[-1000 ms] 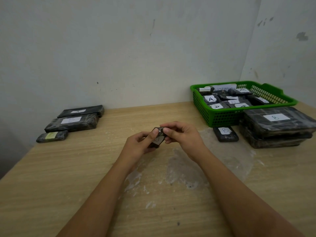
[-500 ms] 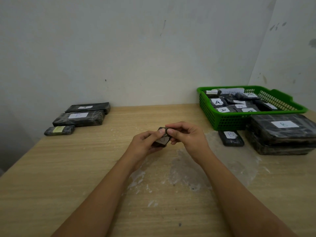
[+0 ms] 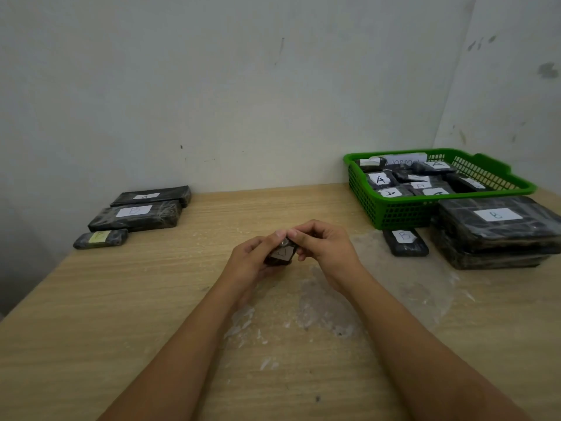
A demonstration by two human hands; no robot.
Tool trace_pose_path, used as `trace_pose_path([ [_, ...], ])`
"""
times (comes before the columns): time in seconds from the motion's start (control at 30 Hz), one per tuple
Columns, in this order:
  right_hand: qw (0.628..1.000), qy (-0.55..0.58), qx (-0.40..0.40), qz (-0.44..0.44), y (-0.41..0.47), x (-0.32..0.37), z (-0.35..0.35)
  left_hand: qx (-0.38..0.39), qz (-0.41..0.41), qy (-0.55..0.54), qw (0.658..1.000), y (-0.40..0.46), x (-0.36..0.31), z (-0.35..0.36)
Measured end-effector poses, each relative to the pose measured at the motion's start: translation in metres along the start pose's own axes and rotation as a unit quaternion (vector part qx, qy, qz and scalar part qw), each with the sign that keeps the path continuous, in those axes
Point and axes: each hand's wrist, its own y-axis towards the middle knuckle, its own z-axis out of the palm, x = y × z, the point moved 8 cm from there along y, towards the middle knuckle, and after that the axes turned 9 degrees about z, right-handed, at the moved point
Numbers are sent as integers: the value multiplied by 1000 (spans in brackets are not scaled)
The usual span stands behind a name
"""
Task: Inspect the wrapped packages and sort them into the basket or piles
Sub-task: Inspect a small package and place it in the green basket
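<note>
Head view: the only camera, looking down over a wooden table (image 3: 91, 314) set against a wall.
Sorted so far: a green basket (image 3: 394, 212) at far right is holding several wrapped packages, the readable labels showing "A"; a stack of large "B" packages (image 3: 498, 229) is sitting just in front of it, with a small "B" package (image 3: 405, 242) lying beside the stack.
Left pile: three packages are lying at far left, an "A" package (image 3: 151, 196) at the back, a "B" package (image 3: 136, 215) in the middle and a yellow-labelled package (image 3: 100, 238) in front.
Item in hand: a small wrapped package (image 3: 280, 253) is being held above the table centre, label facing the camera, its letter unreadable.
Left hand (image 3: 252, 259): fingers are curling under and around the package, thumb on top.
Right hand (image 3: 328, 247): fingertips are pinching the package's upper edge.
Progress judgement: inspection is under way; this package is not yet sorted, and no other loose packages are showing.
</note>
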Motion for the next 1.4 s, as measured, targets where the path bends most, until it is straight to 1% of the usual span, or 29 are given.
trace_pose_path([
  [0.13,1000,-7,-8,-10,1,4,-4,-2,-15,-6,1000,-2,-2,4],
  [0.27,998,-59,-22,-12,1,4,-4,-4,-39,-16,999,-5,-4,10],
  [0.4,997,-76,0,-7,-2,7,0,37,-45,-19,998,-6,-10,14],
  [0.47,997,-75,-11,-6,-1,7,-3,45,-50,-12,998,-6,-11,15],
  [0.53,998,-44,-33,1,0,7,-8,58,-61,5,996,-7,-10,15],
  [0.63,997,31,-62,28,2,4,-17,78,-28,43,996,-6,-13,11],
  [0.7,995,52,-74,43,3,2,-21,79,4,32,996,-4,-16,8],
  [0.77,995,35,-83,41,2,2,-23,73,20,15,997,-2,-19,6],
  [0.83,996,-6,-84,20,0,7,-22,53,29,11,998,-1,-21,3],
  [0.9,996,-56,-63,0,-3,13,-16,28,38,2,999,0,-22,-1],
  [1.0,991,-130,-12,-9,-5,14,-5,1,45,-12,999,2,-23,-7],
  [1.1,983,-183,-14,-11,-4,10,-4,-12,40,-28,999,3,-21,-9],
  [1.27,989,-142,-34,-30,-1,8,-10,32,51,-59,996,1,-26,-1],
  [1.4,991,-122,-26,-38,-2,9,-5,25,69,-71,995,1,-29,-3],
])
